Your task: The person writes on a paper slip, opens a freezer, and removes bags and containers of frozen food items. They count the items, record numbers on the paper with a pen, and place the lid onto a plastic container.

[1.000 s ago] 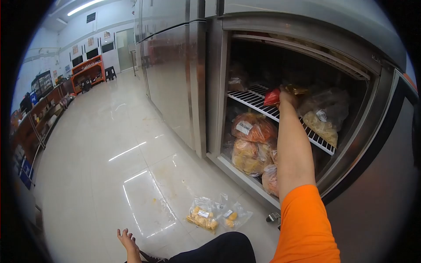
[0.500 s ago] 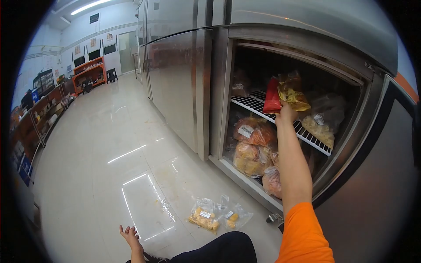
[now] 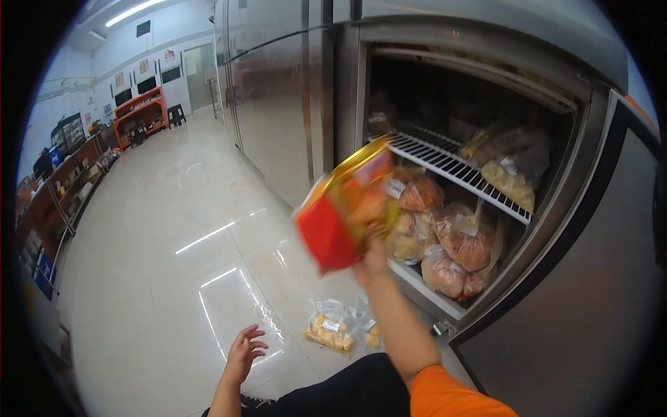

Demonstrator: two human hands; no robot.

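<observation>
Inspector: Begin with the room.
Recorder: White walls point(image 3: 156, 59), a strip light point(image 3: 134, 12) overhead, an orange rack point(image 3: 139, 115) at the far end and a black stool point(image 3: 176, 116) beside it.
Inspector: The surface underfoot?
Recorder: Pale floor point(image 3: 139, 243), tiled and glossy, with visible joints and bright reflected lines.
Inspector: The main equipment?
Recorder: A steel refrigerator point(image 3: 271, 111), its lower right door point(image 3: 583, 299) swung outward. Inside, a white wire shelf point(image 3: 448, 165) carries a bag of pale food point(image 3: 509, 184) at its right end; further filled bags point(image 3: 465, 240) are piled beneath.
Inspector: Items outside the cabinet?
Recorder: Two clear bags with yellowish contents lie on the tiles, the fuller one point(image 3: 330, 333) at left. Red and gold packaging point(image 3: 344, 212) is held above the floor, in front of the cabinet opening. It is blurred; I cannot tell the count.
Inspector: The hands?
Recorder: The right hand point(image 3: 373, 254) grips that packaging at its lower right. The left hand point(image 3: 244, 353) is raised over the floor, fingers parted and loosely bent, nearest the fuller bag.
</observation>
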